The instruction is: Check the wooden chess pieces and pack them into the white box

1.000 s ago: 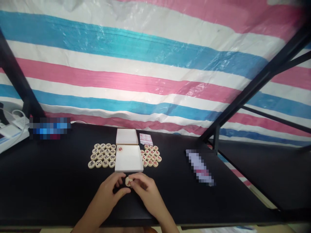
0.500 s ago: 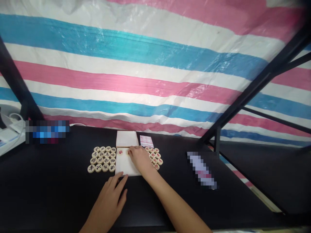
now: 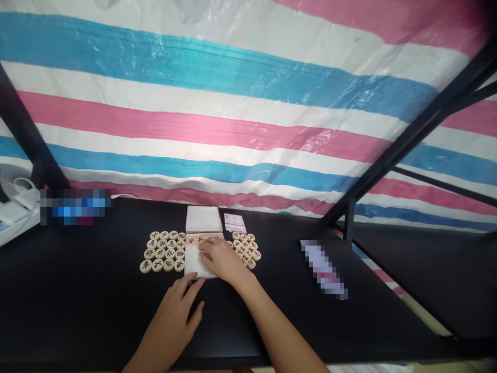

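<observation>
A white open box [image 3: 195, 264] lies on the black table, its lid half [image 3: 203, 219] folded back behind it. Two round Chinese chess pieces with red characters [image 3: 191, 241] sit side by side in its far left corner. My right hand [image 3: 217, 256] reaches over the box, fingers bent and a little apart, fingertips close to the second piece; nothing shows in its grasp. My left hand [image 3: 178, 305] rests with spread fingers at the box's near edge, its fingertips touching there. Rows of black-character pieces [image 3: 170, 253] lie left of the box. Red-character pieces [image 3: 247, 253] lie to the right, partly behind my right hand.
A pink-lined paper sheet [image 3: 235, 223] lies behind the red pieces. A blurred-out object [image 3: 324, 269] lies farther right and another [image 3: 79, 207] at the far left. White devices with a cable [image 3: 23, 202] stand at the left edge. Black frame posts [image 3: 349, 215] rise beside a striped sheet.
The second red piece has shifted left, up against the first one. My right hand has drawn slightly back from it, fingers loosened. My left hand has stayed at the box edge.
</observation>
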Demonstrator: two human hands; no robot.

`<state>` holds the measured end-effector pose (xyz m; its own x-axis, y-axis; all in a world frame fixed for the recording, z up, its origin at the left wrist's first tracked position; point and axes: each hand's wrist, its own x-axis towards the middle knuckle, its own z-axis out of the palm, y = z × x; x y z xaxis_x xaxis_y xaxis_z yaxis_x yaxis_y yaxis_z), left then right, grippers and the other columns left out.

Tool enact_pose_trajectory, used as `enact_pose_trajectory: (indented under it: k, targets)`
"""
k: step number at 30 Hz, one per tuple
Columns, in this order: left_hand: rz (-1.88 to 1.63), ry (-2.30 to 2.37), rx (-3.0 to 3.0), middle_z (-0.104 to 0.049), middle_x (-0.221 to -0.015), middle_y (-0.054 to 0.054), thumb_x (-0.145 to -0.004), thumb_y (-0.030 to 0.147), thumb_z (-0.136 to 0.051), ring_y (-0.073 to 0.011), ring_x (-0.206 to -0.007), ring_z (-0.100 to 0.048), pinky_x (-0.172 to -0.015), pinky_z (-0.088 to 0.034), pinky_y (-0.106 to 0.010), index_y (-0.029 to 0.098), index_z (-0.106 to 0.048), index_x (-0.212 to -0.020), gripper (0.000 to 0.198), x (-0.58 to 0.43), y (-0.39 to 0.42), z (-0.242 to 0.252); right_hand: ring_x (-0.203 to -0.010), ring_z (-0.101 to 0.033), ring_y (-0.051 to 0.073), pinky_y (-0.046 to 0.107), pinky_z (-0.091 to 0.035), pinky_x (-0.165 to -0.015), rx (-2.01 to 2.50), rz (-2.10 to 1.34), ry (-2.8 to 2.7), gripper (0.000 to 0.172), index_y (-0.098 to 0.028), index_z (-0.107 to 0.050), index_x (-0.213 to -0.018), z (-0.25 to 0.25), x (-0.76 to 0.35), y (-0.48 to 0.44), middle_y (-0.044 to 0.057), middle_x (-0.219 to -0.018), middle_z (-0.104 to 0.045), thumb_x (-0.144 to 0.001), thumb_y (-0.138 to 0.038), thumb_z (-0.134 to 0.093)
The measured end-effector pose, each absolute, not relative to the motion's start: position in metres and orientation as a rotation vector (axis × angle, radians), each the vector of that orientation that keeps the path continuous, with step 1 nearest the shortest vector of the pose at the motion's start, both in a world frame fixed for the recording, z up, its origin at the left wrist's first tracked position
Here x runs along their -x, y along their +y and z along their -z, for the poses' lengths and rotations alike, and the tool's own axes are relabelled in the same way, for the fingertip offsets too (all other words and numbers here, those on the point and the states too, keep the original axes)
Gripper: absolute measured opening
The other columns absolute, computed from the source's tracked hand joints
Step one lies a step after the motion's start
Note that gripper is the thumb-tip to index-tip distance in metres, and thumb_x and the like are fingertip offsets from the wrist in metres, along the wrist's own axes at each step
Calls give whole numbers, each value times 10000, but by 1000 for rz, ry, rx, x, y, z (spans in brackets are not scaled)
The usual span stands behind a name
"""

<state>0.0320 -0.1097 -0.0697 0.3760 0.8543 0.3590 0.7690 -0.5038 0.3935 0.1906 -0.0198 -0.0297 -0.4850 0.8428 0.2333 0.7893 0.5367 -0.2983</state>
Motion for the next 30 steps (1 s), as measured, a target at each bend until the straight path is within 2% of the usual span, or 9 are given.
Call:
enact_pose_trajectory:
  k: [4, 7, 10, 15, 18, 23, 26, 30]
  targets:
    - [-859, 1482, -2467, -616, -1193, -82, -832, 196, -485, -247, -1052, -604, -887, -525, -404, 241, -586, -1183, 368, -31, -109, 75, -915, -572, 174, 275, -409, -854, 1301, -225, -2235, 203, -168, -662, -978, 29, -209, -16, 61, -937, -656, -858, -136, -501]
    - [-874, 1484, -2502, -614, -1195, -90, -838, 202, -481, -247, -1045, -612, -878, -535, -404, 231, -590, -1177, 358, -30, -109, 77, -900, -573, 183, 274, -419, -837, 1490, -166, -2044, 223, -175, -673, -964, 31, -245, -11, 66, -914, -648, -843, -115, -495]
    - [-869, 1478, -2543, -616, -1191, -92, -839, 206, -479, -249, -1026, -623, -865, -544, -411, 231, -598, -1164, 348, -30, -110, 76, -919, -579, 202, 291, -411, -854, 1744, -138, -1970, 215, -187, -695, -953, 35, -279, -3, 81, -948, -647, -836, -157, -516]
    - [-919, 1481, -2557, -628, -1165, -91, -827, 203, -489, -250, -1003, -636, -840, -557, -396, 239, -615, -1139, 339, -30, -109, 75, -961, -590, 195, 254, -401, -827, 1827, -203, -2061, 246, -196, -661, -1040, 31, -289, 12, 72, -1027, -655, -842, -289, -548]
    - [-942, 1468, -2548, -613, -1184, -91, -827, 199, -494, -241, -981, -643, -839, -557, -389, 254, -622, -1130, 334, -30, -109, 77, -906, -619, 210, 257, -405, -752, 1917, -189, -2177, 221, -202, -670, -962, 27, -280, 20, 61, -942, -688, -805, -332, -584]
    - [-966, 1478, -2456, -512, -1293, -110, -842, 196, -477, -207, -942, -652, -816, -562, -335, 272, -583, -1195, 376, -30, -109, 76, -836, -646, 233, 284, -402, -725, 1976, -140, -2166, 180, -164, -668, -913, 26, -267, 27, 93, -855, -704, -795, -251, -564]
    - [-994, 1459, -2350, -577, -1182, -106, -853, 207, -461, -184, -887, -666, -797, -560, -287, 240, -614, -1140, 326, -29, -111, 70, -852, -640, 231, 295, -402, -765, 1968, -102, -2144, 158, -150, -666, -880, 18, -262, 24, 105, -861, -694, -799, -198, -539]
    - [-942, 1380, -2168, -676, -935, -55, -871, 234, -456, -171, -833, -673, -791, -549, -260, 230, -641, -1065, 268, -29, -114, 59, -866, -616, 189, 275, -432, -773, 1685, -138, -1979, 239, -169, -614, -1045, 1, -250, -11, 87, -997, -646, -834, -191, -503]
